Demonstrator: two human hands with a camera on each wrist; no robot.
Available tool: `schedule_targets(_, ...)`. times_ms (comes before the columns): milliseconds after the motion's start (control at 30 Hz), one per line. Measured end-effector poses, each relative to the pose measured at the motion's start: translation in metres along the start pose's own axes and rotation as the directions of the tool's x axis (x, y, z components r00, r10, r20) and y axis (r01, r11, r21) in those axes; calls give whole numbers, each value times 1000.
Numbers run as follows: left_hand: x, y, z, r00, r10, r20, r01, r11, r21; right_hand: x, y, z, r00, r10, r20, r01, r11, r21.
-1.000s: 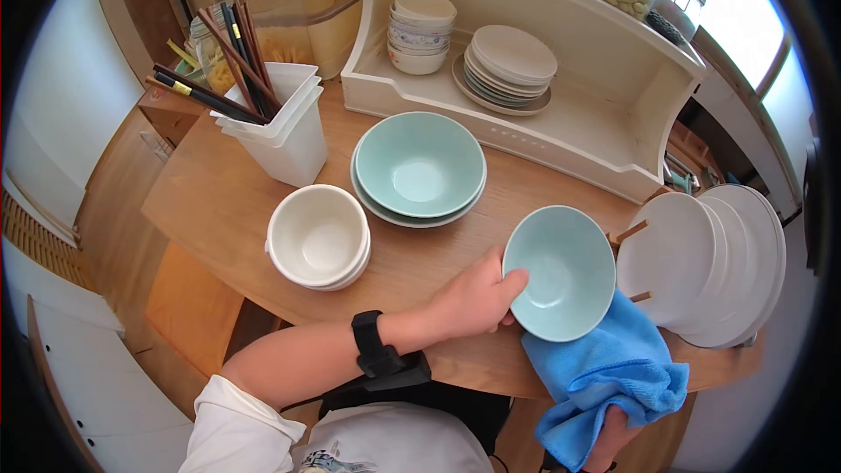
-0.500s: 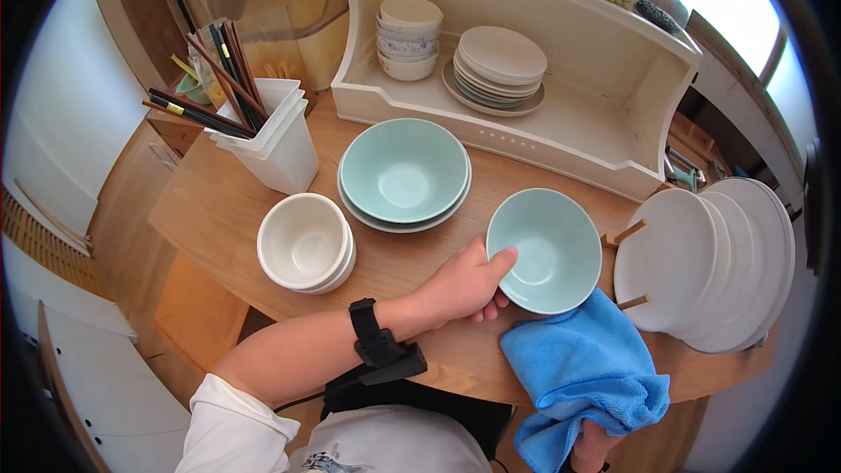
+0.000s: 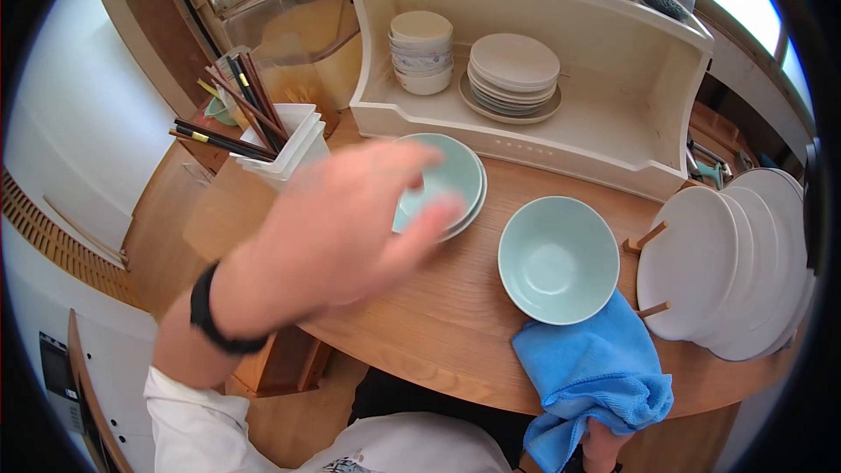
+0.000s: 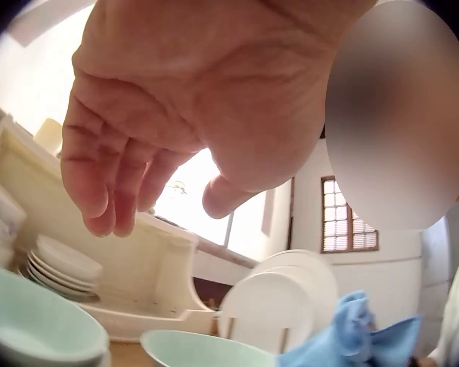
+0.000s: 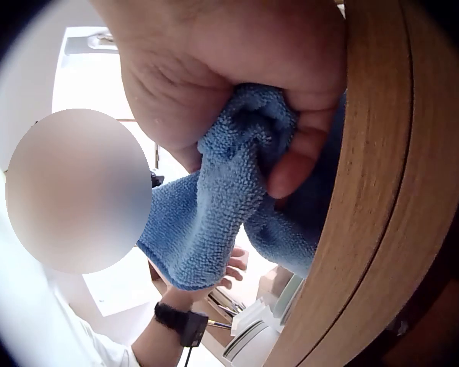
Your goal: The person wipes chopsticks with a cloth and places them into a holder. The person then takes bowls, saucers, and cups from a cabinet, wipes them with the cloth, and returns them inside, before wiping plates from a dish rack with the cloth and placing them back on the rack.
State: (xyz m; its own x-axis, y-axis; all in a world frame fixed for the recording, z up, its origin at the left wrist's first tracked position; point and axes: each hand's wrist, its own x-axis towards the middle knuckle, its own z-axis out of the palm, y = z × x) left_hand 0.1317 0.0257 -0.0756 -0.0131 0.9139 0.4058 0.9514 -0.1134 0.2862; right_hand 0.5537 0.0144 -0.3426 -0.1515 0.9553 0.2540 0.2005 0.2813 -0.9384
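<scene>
My left hand [image 3: 337,228], blurred, is raised over the table with loosely bent fingers and nothing between them. In the head view it overlaps the stacked light-teal bowls [image 3: 460,180] and hides the white bowls at the left. Its palm [image 4: 206,84] shows in the left wrist view. A single light-teal bowl [image 3: 559,254] sits on the table with a blue cloth [image 3: 591,363] against its near side. At the table's front edge my right hand [image 3: 606,440] grips the bunched cloth, whose folds [image 5: 233,172] run between thumb and fingers in the right wrist view.
White plates [image 3: 692,263] stand upright in a wooden-pegged rack at the right. A cream shelf [image 3: 604,96] along the back holds small stacked bowls [image 3: 422,57] and plates [image 3: 515,61]. White containers [image 3: 293,153] with chopsticks stand at the left.
My left hand has let go of the single teal bowl and moved left and up, away from it. The right hand still holds the cloth near the front edge.
</scene>
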Motion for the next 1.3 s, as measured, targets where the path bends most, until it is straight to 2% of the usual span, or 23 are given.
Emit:
schedule_targets(67,32,-25,3,988,-127,86,110,978,179,5,-1,4,999,-32,30,32,999,-5)
schedule_targets(100,47,-35,7,953,-249,173,196,941,275,6,1,6,998,-49,43,49,999,-7)
schedule_targets(133,60,-44,13,895,-373,245,267,888,374,8,0,10,996,-64,54,65,998,-9)
schedule_targets(200,76,-63,28,779,-517,355,276,791,546,11,-4,17,993,-94,70,95,995,-20)
schedule_targets(233,77,-70,33,784,-512,350,270,791,549,12,-6,21,992,-106,74,109,994,-28)
schedule_targets(300,79,-81,44,731,-570,375,274,748,604,14,-13,27,989,-125,84,130,990,-49)
schedule_targets(333,80,-87,48,734,-566,376,269,750,605,15,-17,30,987,-133,91,139,988,-61)
schedule_targets(400,81,-97,54,684,-605,407,310,746,589,15,-18,30,983,-147,111,157,984,-86)
schedule_targets(533,80,-111,59,683,-589,432,312,770,557,16,-27,32,973,-166,158,188,973,-138)
schedule_targets(600,79,-119,60,704,-545,455,314,814,489,18,-31,34,966,-177,187,207,965,-159)
schedule_targets(733,84,-124,59,679,-544,493,344,829,441,23,-40,38,949,-199,246,251,947,-201)
schedule_targets(800,84,-133,65,728,-487,482,245,842,480,23,-45,39,943,-207,262,265,940,-213)
schedule_targets(833,82,-136,67,728,-487,482,247,843,479,21,-48,41,951,-188,247,252,931,-265)
schedule_targets(900,78,-143,69,804,-399,441,201,880,430,14,-58,47,965,-151,212,222,902,-369)
schedule_targets(933,78,-146,70,805,-398,440,202,881,427,12,-62,49,972,-135,194,207,884,-420)
schedule_targets(1000,79,-151,68,748,-452,487,303,884,355,10,-69,51,976,-125,176,194,861,-469)
schedule_targets(1133,76,-140,49,763,-403,505,268,909,321,20,-85,58,978,-116,172,167,933,-320)
schedule_targets(1200,70,-133,38,800,-394,453,395,913,97,20,-81,59,976,-121,181,169,945,-279)
schedule_targets(1233,68,-135,35,801,-399,446,400,911,97,20,-74,61,983,-131,131,152,975,-163)
schedule_targets(1267,67,-136,33,839,-353,413,355,932,76,19,-68,62,988,-134,82,137,990,-42)
schedule_targets(1300,65,-136,30,873,-310,377,311,949,60,16,-64,59,986,-141,91,145,989,-36)
